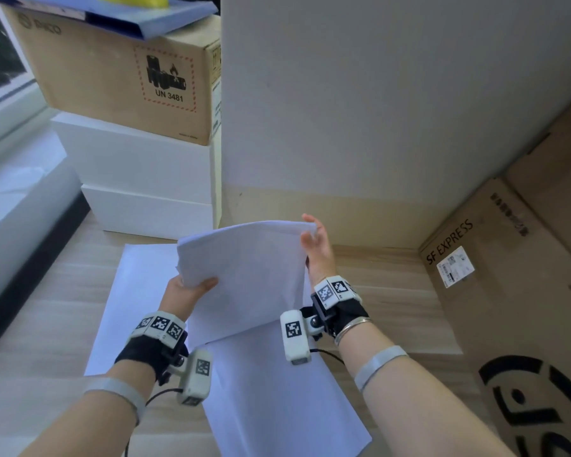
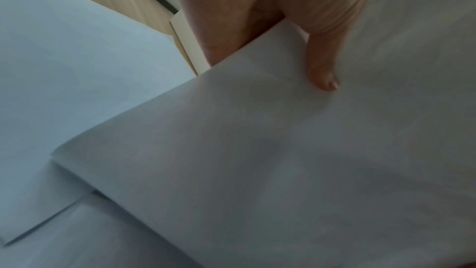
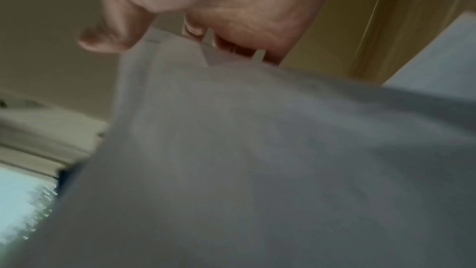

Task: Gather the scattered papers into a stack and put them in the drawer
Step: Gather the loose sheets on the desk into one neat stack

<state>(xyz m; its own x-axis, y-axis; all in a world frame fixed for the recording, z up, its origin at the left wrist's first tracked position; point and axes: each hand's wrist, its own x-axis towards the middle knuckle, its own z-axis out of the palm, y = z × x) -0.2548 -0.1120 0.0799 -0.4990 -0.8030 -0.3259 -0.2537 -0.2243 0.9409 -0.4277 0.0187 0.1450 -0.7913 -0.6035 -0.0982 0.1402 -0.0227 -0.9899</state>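
A: Why is the sheaf of papers [image 1: 244, 275] up in the air like that?

B: I'd say it's to square the edges. The left hand [image 1: 187, 290] pinches the near-left corner, thumb [image 2: 322, 64] on top and fingers underneath. The right hand [image 1: 317, 249] grips the far-right edge, fingers curled behind the sheets [image 3: 231, 46] and thumb in front.

A: So where does the sheaf sit relative to the hands?

B: Stretched between them, tilted, sagging a little in the middle, clear of the counter [image 1: 47, 324].

A: And the rest?

B: Two loose sheets lie flat on the counter below: one on the left [image 1: 136, 291], partly under the held sheaf, and one nearer [image 1: 277, 407], between the forearms. Probably the hold stays high so these can be slid under or picked up next. No drawer shows in any view
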